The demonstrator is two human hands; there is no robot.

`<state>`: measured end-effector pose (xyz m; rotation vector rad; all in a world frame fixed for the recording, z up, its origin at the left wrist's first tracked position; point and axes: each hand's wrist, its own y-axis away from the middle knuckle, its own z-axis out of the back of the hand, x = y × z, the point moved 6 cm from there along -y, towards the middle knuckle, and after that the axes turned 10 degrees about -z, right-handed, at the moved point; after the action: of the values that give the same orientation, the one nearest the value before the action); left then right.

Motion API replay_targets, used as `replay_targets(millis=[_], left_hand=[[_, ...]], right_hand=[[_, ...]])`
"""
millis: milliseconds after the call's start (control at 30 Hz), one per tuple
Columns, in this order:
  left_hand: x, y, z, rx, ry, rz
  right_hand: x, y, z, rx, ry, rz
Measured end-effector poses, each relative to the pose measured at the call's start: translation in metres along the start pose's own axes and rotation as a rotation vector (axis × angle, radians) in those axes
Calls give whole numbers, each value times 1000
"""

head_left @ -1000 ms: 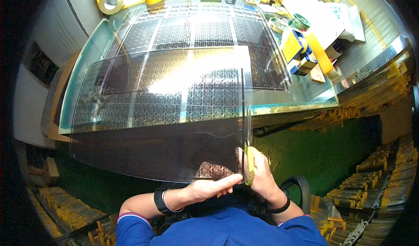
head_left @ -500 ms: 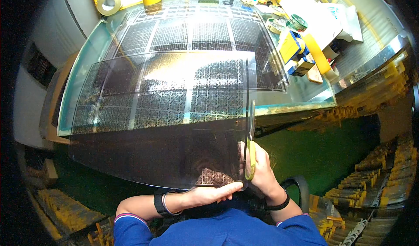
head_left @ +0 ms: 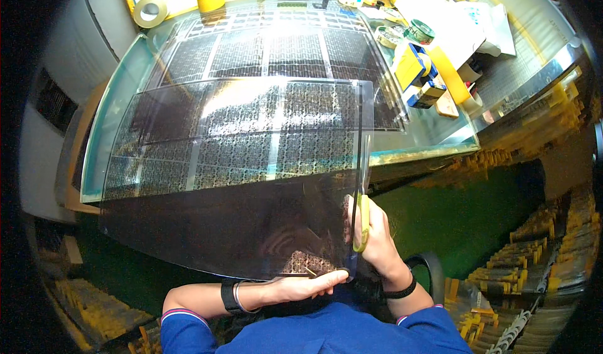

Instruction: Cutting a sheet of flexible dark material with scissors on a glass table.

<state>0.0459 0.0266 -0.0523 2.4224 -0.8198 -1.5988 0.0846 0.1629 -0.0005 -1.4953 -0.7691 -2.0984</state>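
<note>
A large sheet of clear dark-tinted film (head_left: pixel 239 184) lies half on the lit glass table (head_left: pixel 119 103) and hangs over its near edge toward me. My left hand (head_left: pixel 311 285) pinches the sheet's lower edge near its right corner. My right hand (head_left: pixel 377 241) is shut on yellow-handled scissors (head_left: pixel 363 203), whose blades point away from me along the sheet's right edge. Under the sheet, patterned film panels (head_left: pixel 276 46) with rows of small dark shapes cover the tabletop.
Two tape rolls (head_left: pixel 149 10) stand at the table's far left. A blue-and-yellow tool (head_left: pixel 418 71), a green tape roll (head_left: pixel 419 31) and white papers (head_left: pixel 458 21) lie at the far right. Yellow stacked parts (head_left: pixel 534 260) fill racks at right. The floor below is dark green.
The scissors have moved further away from me up the sheet's right edge, and the sheet has shifted slightly. My left hand keeps its hold on the lower edge.
</note>
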Motion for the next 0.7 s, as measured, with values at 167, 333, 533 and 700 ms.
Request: replay_targets(millis=[167,333,533,700], left_hand=[[-1,-1,-1,45,-56,4],[-7,4,-5,53,-112,22],[-1,5,-5,152,-282,114],[9,0,-7,122,-201,-45]], right_hand=[[4,3,0,35,-132,-198],[-1,-2,3,14,-122,-127],[2,-9,10,-51,-96,50],[5,-6,11,-38,-196,-111]])
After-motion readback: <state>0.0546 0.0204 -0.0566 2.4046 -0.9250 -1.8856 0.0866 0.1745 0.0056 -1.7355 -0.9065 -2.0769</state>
